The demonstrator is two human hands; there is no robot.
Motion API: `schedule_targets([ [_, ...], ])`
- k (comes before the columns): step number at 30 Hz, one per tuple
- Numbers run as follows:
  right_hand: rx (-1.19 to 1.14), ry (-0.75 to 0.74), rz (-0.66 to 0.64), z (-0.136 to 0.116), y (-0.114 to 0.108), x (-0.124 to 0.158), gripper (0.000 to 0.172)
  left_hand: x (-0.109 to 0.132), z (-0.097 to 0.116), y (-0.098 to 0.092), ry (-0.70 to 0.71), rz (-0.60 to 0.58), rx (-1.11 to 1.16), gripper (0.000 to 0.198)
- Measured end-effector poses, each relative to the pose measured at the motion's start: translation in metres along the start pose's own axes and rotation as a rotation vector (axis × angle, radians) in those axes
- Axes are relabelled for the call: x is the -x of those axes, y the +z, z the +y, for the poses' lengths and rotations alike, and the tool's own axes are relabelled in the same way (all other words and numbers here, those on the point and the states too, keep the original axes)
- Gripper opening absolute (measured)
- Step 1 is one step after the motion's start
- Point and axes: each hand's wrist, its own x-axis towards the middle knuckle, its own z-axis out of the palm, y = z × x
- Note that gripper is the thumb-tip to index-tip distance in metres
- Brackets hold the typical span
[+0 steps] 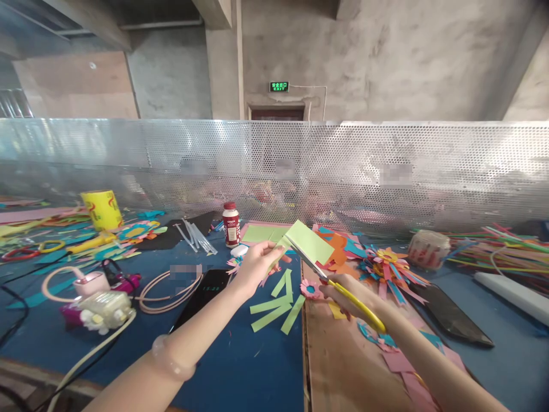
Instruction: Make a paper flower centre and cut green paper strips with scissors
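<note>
My left hand (260,262) pinches one side of a light green sheet of paper (314,245), held up above the table. Yellow-handled scissors (358,302) are in my right hand (349,297), their blades laid across the sheet near its left part. Below the hands, several cut green paper strips (272,308) lie loosely on the blue tabletop. A small pink paper flower (310,288) with a blue centre sits close to my right hand. My fingertips on the left are partly hidden by the paper.
A red-capped bottle (231,226) stands behind my left hand, a yellow tape roll (102,210) further left. A black phone (206,297) lies under my left forearm, another phone (454,315) on the right. A power strip (100,306) with cables occupies the left. A perforated metal screen (274,143) borders the back.
</note>
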Motion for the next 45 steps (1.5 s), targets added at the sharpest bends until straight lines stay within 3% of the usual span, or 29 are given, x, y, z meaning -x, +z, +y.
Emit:
schedule_targets([
  [6, -0.006, 0.008, -0.010, 0.000, 0.001, 0.000, 0.018, -0.001, 0.001, -0.001, 0.026, 0.036, 0.016, 0.023],
  [28, 0.020, -0.073, -0.005, -0.006, -0.001, 0.005, 0.016, 0.007, 0.002, 0.007, -0.040, -0.091, -0.001, 0.027],
  [39, -0.021, -0.025, 0.014, -0.003, 0.004, 0.001, 0.017, 0.008, 0.004, 0.008, -0.053, -0.066, 0.027, 0.027],
  [45, 0.028, 0.050, 0.058, -0.011, 0.004, 0.003, 0.029, 0.001, -0.002, 0.003, -0.028, -0.053, 0.009, 0.026],
])
